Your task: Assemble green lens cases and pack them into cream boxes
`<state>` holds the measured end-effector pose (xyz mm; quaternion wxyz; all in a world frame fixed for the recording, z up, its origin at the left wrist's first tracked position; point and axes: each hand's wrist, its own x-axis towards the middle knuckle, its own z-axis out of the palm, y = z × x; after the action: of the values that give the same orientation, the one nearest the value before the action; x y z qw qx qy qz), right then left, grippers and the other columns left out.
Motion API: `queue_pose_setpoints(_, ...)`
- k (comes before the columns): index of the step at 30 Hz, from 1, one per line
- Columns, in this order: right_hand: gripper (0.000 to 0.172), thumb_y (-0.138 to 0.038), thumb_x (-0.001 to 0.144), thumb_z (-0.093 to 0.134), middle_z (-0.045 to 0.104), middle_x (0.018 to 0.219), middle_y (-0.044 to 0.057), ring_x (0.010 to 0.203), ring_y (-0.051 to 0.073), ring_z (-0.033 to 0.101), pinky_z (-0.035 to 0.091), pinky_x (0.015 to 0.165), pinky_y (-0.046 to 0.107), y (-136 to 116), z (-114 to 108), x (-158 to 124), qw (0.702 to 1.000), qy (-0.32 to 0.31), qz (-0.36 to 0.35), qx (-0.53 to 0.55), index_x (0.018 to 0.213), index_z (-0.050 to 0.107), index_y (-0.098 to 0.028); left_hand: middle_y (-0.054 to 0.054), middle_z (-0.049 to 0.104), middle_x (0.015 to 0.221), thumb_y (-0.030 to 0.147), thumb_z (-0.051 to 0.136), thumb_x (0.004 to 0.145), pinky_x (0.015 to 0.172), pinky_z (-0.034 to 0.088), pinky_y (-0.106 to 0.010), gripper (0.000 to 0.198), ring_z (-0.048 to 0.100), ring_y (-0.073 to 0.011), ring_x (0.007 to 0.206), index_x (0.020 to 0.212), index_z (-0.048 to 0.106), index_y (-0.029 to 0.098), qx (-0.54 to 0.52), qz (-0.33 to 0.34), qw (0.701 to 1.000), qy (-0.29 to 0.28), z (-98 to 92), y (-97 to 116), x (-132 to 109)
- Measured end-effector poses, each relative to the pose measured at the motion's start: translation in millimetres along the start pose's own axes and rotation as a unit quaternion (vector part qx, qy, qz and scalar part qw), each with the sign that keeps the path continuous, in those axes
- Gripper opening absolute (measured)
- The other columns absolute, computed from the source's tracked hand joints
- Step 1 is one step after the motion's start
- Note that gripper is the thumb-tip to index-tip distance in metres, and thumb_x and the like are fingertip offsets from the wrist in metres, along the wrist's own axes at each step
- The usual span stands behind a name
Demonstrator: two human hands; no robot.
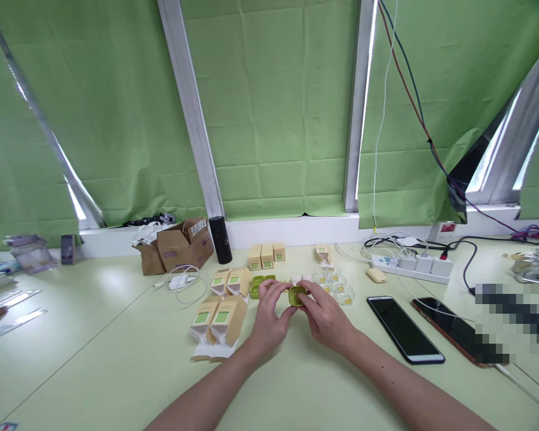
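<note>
Starting at the far left of the pale worktop (94, 335), a brown cardboard box (184, 244) sits open near the window sill. A black cylinder (220, 239) stands upright just beside it, and a white charger with its looped cable (182, 281) lies in front. Further right, tan cartons with green labels (219, 314) lie on their sides with flaps open, and three small tan boxes (266, 255) stand in a row behind them. Loose green pieces (257, 288) lie just beyond my left grip (272, 317), whose fingers are curled, thumb and fingertips pinching the left edge of a small green case (297, 296) at the middle of the worktop. My right grip (327, 320) pinches the same case from the other side, fingers bent over its top. I cannot tell whether the case touches the surface. Behind my right grip sits a cluster of small clear cups (336, 287) with yellow bits inside. Well to the right two dark phones (404, 328) lie face up, side by side, and beyond them, near the sill, a white power strip (411, 263) full of plugs.
</note>
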<state>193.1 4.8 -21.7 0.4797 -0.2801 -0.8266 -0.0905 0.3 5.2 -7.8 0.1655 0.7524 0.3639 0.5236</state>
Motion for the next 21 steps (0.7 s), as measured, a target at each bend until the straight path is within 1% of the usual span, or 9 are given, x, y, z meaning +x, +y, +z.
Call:
queue_pose_setpoints(4, 0.037, -0.01, 0.099, 0.048, 0.062, 0.133, 0.017, 0.121, 0.031, 0.064, 0.061, 0.095, 0.047, -1.1, -0.9, 0.8, 1.0, 0.012, 0.002, 0.001, 0.132, 0.058, -0.024, -0.011, 0.068, 0.122, 0.021, 0.072, 0.087, 0.108, 0.046, -0.051, 0.036, 0.047, -0.0315, 0.129, 0.123, 0.069, 0.027, 0.005, 0.001, 1.0, -0.001, -0.5, -0.1, -0.3)
queue_pose_setpoints(10, 0.036, -0.01, 0.099, 0.049, 0.062, 0.135, 0.017, 0.124, 0.03, 0.063, 0.06, 0.097, 0.048, -0.1, -1.4, -1.4, 0.999, 0.035, -0.001, 0.006, 0.13, 0.059, -0.024, -0.012, 0.069, 0.12, 0.026, 0.072, 0.088, 0.106, 0.046, -0.054, 0.037, 0.048, -0.0328, 0.127, 0.124, 0.069, 0.027, 0.008, 0.004, 1.0, 0.0, -1.8, 3.6, 0.8)
queue_pose_setpoints(14, 0.035, -0.01, 0.099, 0.047, 0.061, 0.135, 0.016, 0.123, 0.03, 0.063, 0.061, 0.096, 0.047, -1.0, -2.7, 0.1, 1.0, 0.028, -0.001, 0.013, 0.128, 0.061, -0.024, -0.012, 0.07, 0.119, 0.027, 0.073, 0.087, 0.106, 0.047, -0.054, 0.036, 0.048, -0.0333, 0.126, 0.123, 0.07, 0.026, 0.008, 0.005, 1.0, 0.003, -1.0, 4.2, 0.9)
queue_pose_setpoints(21, 0.038, -0.006, 0.099, 0.045, 0.059, 0.137, 0.017, 0.127, 0.031, 0.06, 0.059, 0.098, 0.049, -0.5, -2.1, 2.0, 1.0, 0.021, -0.012, 0.017, 0.129, 0.06, -0.024, -0.011, 0.07, 0.12, 0.025, 0.073, 0.087, 0.106, 0.046, -0.052, 0.035, 0.048, -0.0324, 0.126, 0.122, 0.07, 0.027, 0.012, 0.003, 1.0, 0.009, 0.0, 3.1, 0.3)
